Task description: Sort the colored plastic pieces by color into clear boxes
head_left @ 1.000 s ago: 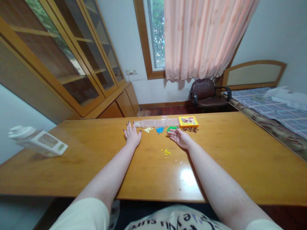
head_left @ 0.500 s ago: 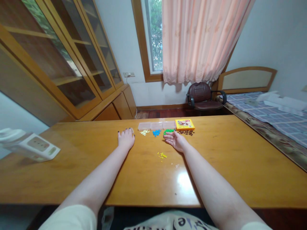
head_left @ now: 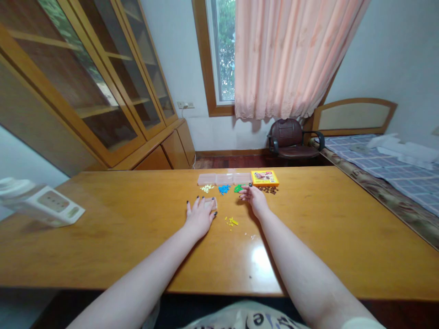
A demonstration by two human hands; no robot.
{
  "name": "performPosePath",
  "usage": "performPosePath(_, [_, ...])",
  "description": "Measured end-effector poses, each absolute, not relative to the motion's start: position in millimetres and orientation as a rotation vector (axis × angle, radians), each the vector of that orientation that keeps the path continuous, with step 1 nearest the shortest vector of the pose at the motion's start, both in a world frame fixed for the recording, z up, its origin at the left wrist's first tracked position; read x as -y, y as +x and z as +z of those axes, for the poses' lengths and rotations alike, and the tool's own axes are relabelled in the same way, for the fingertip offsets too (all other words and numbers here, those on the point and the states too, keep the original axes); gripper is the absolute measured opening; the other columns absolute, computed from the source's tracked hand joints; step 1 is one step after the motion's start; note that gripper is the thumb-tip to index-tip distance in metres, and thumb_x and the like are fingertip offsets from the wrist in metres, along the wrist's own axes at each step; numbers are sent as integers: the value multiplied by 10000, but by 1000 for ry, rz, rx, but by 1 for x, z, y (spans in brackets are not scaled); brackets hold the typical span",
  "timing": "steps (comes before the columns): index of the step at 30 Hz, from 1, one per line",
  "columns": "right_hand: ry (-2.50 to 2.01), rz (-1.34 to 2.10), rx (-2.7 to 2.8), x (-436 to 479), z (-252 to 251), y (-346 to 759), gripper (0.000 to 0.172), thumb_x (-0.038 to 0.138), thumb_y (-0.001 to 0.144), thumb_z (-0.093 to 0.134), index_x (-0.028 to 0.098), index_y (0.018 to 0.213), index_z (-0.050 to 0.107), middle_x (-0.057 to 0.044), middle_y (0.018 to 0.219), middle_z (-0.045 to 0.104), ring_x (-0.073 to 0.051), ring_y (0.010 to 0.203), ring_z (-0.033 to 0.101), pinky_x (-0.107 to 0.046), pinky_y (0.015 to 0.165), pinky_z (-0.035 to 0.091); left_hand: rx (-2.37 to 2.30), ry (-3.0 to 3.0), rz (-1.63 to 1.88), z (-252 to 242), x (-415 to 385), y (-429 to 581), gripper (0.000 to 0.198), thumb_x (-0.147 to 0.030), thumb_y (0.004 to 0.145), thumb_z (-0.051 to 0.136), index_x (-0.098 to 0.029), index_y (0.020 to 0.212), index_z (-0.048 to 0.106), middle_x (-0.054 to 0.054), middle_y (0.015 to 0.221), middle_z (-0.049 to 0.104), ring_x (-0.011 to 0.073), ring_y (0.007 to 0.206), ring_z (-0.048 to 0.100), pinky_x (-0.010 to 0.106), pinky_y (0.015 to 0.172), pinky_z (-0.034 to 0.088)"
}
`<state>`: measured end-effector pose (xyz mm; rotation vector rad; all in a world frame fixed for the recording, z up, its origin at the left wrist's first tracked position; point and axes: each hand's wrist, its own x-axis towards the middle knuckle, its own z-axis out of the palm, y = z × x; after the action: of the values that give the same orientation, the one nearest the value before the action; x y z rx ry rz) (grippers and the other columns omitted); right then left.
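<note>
My left hand point(head_left: 199, 215) lies palm down on the wooden table point(head_left: 325, 228), its index finger and thumb closed round a small clear box point(head_left: 210, 204). My right hand point(head_left: 254, 199) reaches to the edge of a green pile of tiny pieces point(head_left: 238, 188), fingers loosely bent and apart, nothing visibly in them. Beside the green pile lie a blue pile point(head_left: 224, 188) and a pale yellow pile point(head_left: 206, 188). A few bright yellow pieces point(head_left: 232, 221) lie between my hands. Behind the piles stands a row of clear boxes point(head_left: 224, 178).
A yellow packet point(head_left: 265, 177) with dark brown pieces point(head_left: 269, 189) in front of it sits right of the clear boxes. A white bottle-like container point(head_left: 37, 204) lies at the table's left end. Beyond the table are a chair point(head_left: 295, 139), a bed and glass-door cabinets.
My left hand has slid right and nearer to me, bringing a small clear box away from the row. My right hand turned palm down and moved to the green pile.
</note>
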<state>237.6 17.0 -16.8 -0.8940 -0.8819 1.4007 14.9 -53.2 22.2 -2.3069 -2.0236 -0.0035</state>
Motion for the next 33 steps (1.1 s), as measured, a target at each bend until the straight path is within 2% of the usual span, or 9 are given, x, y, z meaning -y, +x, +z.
performPosePath(2, [-957, 1279, 1016, -16, -20, 236, 297, 456, 786, 555, 175, 839, 633, -47, 738, 678, -126, 514, 543, -280, 546, 479, 1976, -2345, 1, 30, 42, 36, 442, -424, 879, 464, -303, 1300, 521, 130, 1336, 511, 360, 1376, 232, 641, 1091, 65])
performPosePath(7, [-1142, 1090, 1297, -10, -22, 236, 280, 427, 772, 559, 198, 910, 642, -28, 782, 661, -132, 527, 527, -285, 532, 461, 1842, -2708, -71, 26, 21, 60, 466, -374, 889, 475, -378, 1353, 432, 83, 1436, 398, 299, 1339, 325, 615, 1093, 158])
performPosePath(11, [-1198, 1024, 1507, -6, -18, 236, 352, 352, 750, 622, 191, 1060, 657, -65, 900, 675, -195, 735, 609, -383, 741, 502, 1759, -2721, -269, 8, 14, 50, 434, -291, 908, 463, -423, 1321, 453, 49, 1391, 432, 252, 1292, 378, 623, 1100, 107])
performPosePath(14, [-1164, 924, 1679, -4, -17, 235, 458, 311, 661, 734, 218, 1103, 665, -89, 1049, 665, -251, 933, 603, -453, 918, 434, 1742, -2739, -399, 2, 10, 43, 388, -292, 911, 470, -403, 1281, 503, 37, 1318, 486, 233, 1249, 414, 610, 1114, 74])
performPosePath(16, [-1130, 882, 1764, -3, -17, 234, 479, 300, 633, 763, 231, 1098, 672, -95, 1088, 656, -268, 994, 584, -465, 960, 398, 1758, -2779, -522, 0, 8, 43, 382, -292, 903, 488, -343, 1280, 515, 51, 1275, 511, 216, 1216, 449, 572, 1132, 106])
performPosePath(19, [-1144, 857, 1759, -3, -18, 234, 457, 304, 638, 766, 223, 1079, 674, -98, 1058, 658, -260, 959, 585, -452, 928, 414, 1786, -2862, -825, -2, 5, 45, 428, -267, 865, 541, -249, 1292, 510, 82, 1261, 522, 205, 1201, 473, 461, 1131, 245])
performPosePath(22, [-1133, 835, 1694, -2, -17, 233, 441, 326, 672, 747, 201, 1084, 652, -86, 1022, 652, -227, 898, 586, -411, 871, 446, 1825, -2847, -1322, -6, 0, 43, 536, -240, 816, 590, -222, 1336, 460, 94, 1350, 475, 211, 1249, 447, 389, 1100, 326])
performPosePath(28, [-1122, 705, 1670, -2, -13, 231, 386, 334, 742, 687, 171, 1085, 614, -71, 944, 634, -165, 721, 554, -342, 716, 486, 1899, -2979, -2050, -14, -16, 37, 602, -307, 696, 725, -166, 1253, 546, 135, 1294, 559, 280, 1203, 508, 462, 1081, 331])
performPosePath(33, [-1046, 546, 1800, 2, -10, 231, 360, 291, 766, 655, 194, 1108, 600, -91, 1057, 624, -214, 954, 582, -387, 872, 478, 1868, -2941, -2564, -10, -17, 42, 662, -399, 592, 807, -139, 1160, 587, 153, 1217, 604, 285, 1124, 569, 436, 1024, 396])
